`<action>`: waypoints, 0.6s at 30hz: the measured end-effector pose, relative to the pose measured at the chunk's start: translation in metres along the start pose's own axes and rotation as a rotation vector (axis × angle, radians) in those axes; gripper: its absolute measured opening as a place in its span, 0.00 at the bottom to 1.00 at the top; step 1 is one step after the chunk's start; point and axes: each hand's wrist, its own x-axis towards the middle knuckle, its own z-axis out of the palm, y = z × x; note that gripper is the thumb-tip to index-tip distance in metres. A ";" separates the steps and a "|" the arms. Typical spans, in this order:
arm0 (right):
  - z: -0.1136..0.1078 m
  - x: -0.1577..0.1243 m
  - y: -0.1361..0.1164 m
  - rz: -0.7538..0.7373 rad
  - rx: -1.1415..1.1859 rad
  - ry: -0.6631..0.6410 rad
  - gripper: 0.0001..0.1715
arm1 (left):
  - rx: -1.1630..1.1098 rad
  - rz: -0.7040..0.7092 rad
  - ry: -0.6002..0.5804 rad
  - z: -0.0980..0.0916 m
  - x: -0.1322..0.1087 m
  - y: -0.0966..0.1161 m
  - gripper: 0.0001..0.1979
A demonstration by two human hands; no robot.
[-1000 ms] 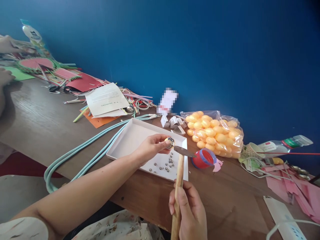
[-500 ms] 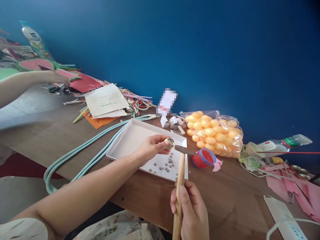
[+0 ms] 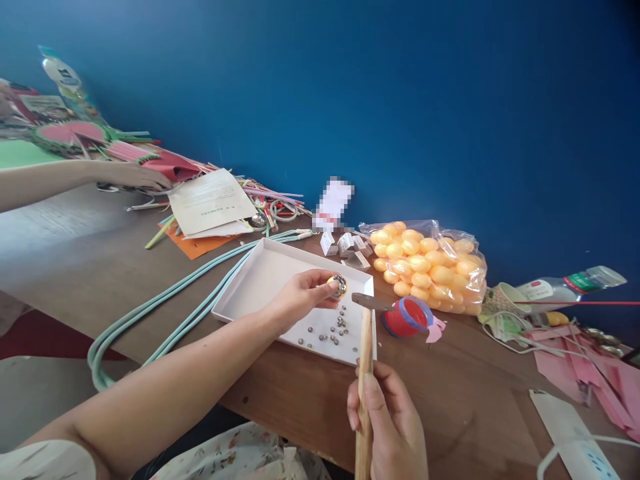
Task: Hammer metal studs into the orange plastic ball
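My left hand [image 3: 300, 297] pinches a small yellow ball studded with metal pieces [image 3: 339, 286] above a shallow white tray [image 3: 260, 277]. Several small silver studs [image 3: 333, 328] lie loose in the tray's near right corner. My right hand [image 3: 390, 427] grips the wooden handle of a small hammer [image 3: 366, 347]. The hammer stands upright, its metal head just right of the ball and a short way from it.
A bag of yellow balls [image 3: 430, 267] lies behind the tray, beside a red cup with blue tape [image 3: 407, 317]. Teal cords [image 3: 170, 300] trail off the table's left edge. Another person's hand [image 3: 135, 177] reaches among papers and straws at the far left. Pink paper scraps lie right.
My right hand and the hammer have shifted slightly right and lower. The other person's hand has reached further right along the table. My left hand holds still.
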 end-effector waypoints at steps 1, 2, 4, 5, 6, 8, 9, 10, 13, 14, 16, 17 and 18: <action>-0.005 -0.001 -0.001 -0.012 -0.062 0.032 0.17 | 0.004 0.000 0.011 0.000 0.000 0.000 0.22; -0.013 -0.003 0.000 -0.027 -0.145 0.079 0.18 | 0.011 -0.001 0.020 0.000 0.000 0.001 0.22; -0.031 -0.003 0.004 -0.086 -0.366 0.203 0.19 | 0.028 -0.006 0.029 0.001 -0.001 0.002 0.22; -0.042 -0.003 0.007 -0.130 -0.499 0.276 0.20 | 0.036 -0.009 0.031 0.001 -0.002 0.003 0.22; -0.053 -0.002 0.011 -0.188 -0.639 0.341 0.21 | 0.042 -0.013 0.034 0.002 -0.002 0.003 0.22; -0.073 0.000 0.020 -0.301 -0.896 0.426 0.22 | 0.050 -0.019 0.036 0.002 -0.003 0.003 0.22; -0.082 0.002 0.025 -0.332 -0.990 0.438 0.23 | 0.054 -0.019 0.037 0.002 -0.003 0.002 0.22; -0.089 0.002 0.028 -0.337 -1.060 0.435 0.23 | 0.058 -0.018 0.038 0.001 -0.003 0.001 0.22; -0.103 0.001 0.035 -0.261 -1.158 0.405 0.23 | 0.080 -0.018 0.041 0.000 -0.001 -0.001 0.22; -0.106 0.000 0.036 -0.230 -1.174 0.410 0.22 | 0.085 -0.019 0.042 0.000 -0.001 -0.002 0.22; -0.109 -0.003 0.037 -0.172 -1.210 0.432 0.21 | 0.093 -0.019 0.036 -0.001 0.000 -0.003 0.22; -0.110 -0.003 0.036 -0.138 -1.233 0.441 0.20 | 0.097 -0.017 0.032 -0.001 0.000 -0.003 0.21; -0.110 -0.003 0.035 -0.103 -1.258 0.443 0.20 | 0.100 -0.015 0.030 -0.001 0.000 -0.003 0.21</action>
